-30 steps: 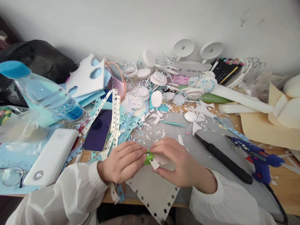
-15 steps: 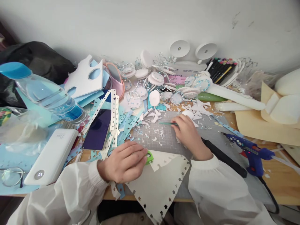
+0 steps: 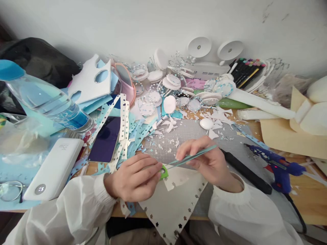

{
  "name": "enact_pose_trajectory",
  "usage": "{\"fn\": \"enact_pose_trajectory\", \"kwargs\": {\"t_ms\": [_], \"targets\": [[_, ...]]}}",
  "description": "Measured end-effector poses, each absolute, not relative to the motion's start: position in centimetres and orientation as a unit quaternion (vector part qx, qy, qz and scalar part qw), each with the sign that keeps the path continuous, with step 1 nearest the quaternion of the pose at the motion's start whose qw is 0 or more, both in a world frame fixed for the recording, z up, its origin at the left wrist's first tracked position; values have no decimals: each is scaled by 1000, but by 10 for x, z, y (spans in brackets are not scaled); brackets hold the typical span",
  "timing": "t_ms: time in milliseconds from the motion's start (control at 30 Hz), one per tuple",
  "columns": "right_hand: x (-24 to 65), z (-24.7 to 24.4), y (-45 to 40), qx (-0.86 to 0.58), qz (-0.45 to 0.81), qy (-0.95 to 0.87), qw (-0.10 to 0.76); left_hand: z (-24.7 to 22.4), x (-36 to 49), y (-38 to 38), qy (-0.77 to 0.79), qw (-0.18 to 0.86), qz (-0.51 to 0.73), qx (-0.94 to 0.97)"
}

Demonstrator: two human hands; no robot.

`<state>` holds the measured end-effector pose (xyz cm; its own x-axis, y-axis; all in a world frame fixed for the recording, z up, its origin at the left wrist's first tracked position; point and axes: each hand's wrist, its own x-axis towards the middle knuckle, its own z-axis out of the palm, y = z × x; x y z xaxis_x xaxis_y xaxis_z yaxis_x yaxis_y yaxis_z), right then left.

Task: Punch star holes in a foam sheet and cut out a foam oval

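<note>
My left hand (image 3: 139,177) is closed around a small green craft punch (image 3: 164,173), of which only one end shows. Between the fingers of my right hand (image 3: 204,160) is a pair of teal tweezers (image 3: 190,157), tips pointing down-left at the punch. Whether the tips touch it I cannot tell. Under both hands lies a cream sheet of paper (image 3: 170,204) with star- or flower-shaped holes along its edges; its lower corner hangs over the table edge. A small white paper piece (image 3: 176,180) lies by the punch.
Left stand a water bottle (image 3: 51,98), a phone (image 3: 105,139), a power bank (image 3: 55,168) and punched paper strips (image 3: 124,126). White foam discs (image 3: 171,82) crowd the back. Scraps litter the grey cutting mat (image 3: 163,136). On the right lie a black-handled tool (image 3: 246,172) and a blue glue gun (image 3: 277,166).
My right hand has lifted the tweezers off the mat and brought them nearer, turning their tips to the green punch. My left hand stays on the punch. The view has shifted slightly.
</note>
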<state>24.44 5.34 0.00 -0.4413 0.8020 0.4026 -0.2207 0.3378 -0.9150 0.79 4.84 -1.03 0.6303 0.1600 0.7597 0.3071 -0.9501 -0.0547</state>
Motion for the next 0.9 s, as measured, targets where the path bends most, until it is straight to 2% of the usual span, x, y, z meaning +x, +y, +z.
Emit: {"fn": "enact_pose_trajectory", "kwargs": {"t_ms": [200, 467, 700, 900], "targets": [[241, -6, 53, -202, 539, -677, 460, -9, 8, 48, -124, 88, -409, -900], [238, -12, 50, -190, 523, -677, 481, -11, 7, 47, -115, 70, -413, -901], [230, -10, 44, -269, 556, -617, 488, -11, 7, 46, -120, 89, -402, -903], [222, -15, 48, -325, 644, -504, 475, -10, 8, 45, -135, 89, -409, -898]]}}
